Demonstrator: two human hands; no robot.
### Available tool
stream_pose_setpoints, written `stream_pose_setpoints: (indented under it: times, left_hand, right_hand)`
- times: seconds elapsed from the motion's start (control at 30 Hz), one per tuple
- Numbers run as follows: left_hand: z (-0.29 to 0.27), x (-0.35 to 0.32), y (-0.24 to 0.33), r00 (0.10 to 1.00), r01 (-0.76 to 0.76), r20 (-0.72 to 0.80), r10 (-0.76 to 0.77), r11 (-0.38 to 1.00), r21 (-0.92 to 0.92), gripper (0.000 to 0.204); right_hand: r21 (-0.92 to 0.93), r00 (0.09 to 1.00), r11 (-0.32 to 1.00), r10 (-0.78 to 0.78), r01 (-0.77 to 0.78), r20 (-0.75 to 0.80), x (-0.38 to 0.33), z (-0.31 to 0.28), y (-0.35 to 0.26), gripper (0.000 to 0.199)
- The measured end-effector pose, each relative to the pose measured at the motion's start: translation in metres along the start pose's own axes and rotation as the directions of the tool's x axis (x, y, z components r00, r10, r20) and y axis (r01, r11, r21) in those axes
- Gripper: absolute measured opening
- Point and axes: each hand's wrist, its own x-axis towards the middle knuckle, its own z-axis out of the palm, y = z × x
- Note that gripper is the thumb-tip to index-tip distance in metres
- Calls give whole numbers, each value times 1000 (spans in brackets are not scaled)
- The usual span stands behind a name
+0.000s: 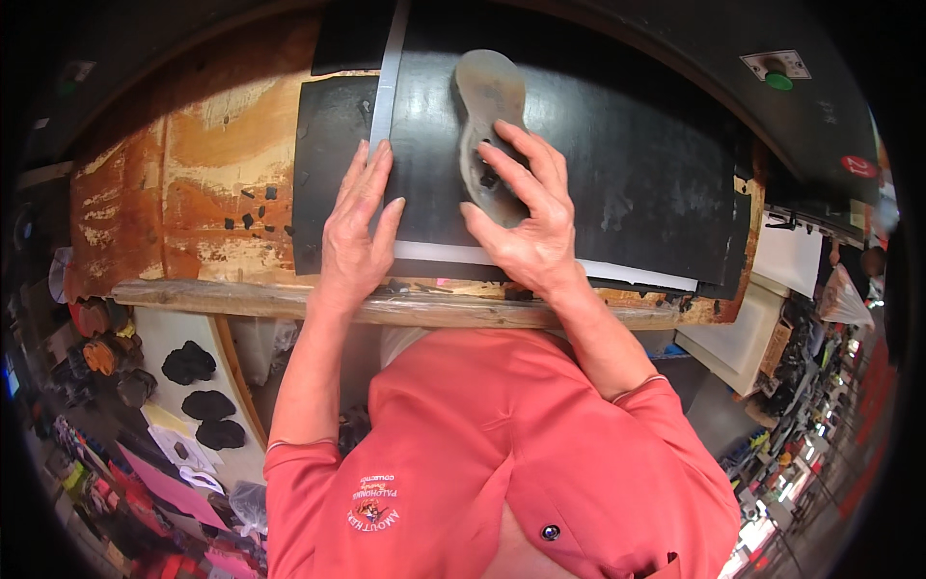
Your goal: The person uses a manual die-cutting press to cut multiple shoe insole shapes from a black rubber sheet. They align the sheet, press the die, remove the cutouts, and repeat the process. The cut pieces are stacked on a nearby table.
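A grey-brown cutting die point(490, 85), shaped like a shoe sole, lies on a smooth black sheet point(637, 164). My right hand point(529, 217) grips its near half, fingers over the top and thumb at the left edge. Small black bits show inside the die beside my fingertips. My left hand point(357, 227) rests flat on the black material left of the die, its fingers stretched out and holding nothing. A narrow pale strip point(389, 82) runs away from its fingertips.
Underneath is a worn wooden board point(217, 135) with black scraps and a raised front rail point(212, 296). A dark machine part overhangs the far side, with a green button point(778, 80) at right. Dark cut pieces point(188, 363) lie on a pale surface at lower left.
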Motion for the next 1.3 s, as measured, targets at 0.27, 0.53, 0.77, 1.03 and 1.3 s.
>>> stream_pose_setpoints:
  times: [0.27,0.53,0.77,1.03,1.3]
  left_hand:
    - [0,-1,-8,998,-65,-9,65,998,-18,63]
    - [0,-2,-6,999,-44,-6,43,998,-48,64]
    - [0,2,-7,997,-75,-11,74,997,-32,62]
    - [-28,-53,44,978,-184,-130,162,965,-186,15]
    - [16,-80,23,947,-273,-111,302,938,214,18]
  right_hand:
    - [-98,993,995,-24,13,-117,20,67,-20,52]
    - [-177,989,981,51,-76,-139,17,81,-29,51]
    - [-146,999,989,2,-10,-55,14,70,-22,61]
    - [-5,993,1000,4,-5,-114,-8,3,-6,48]
    - [322,888,937,259,-135,-380,-13,-35,16,9]
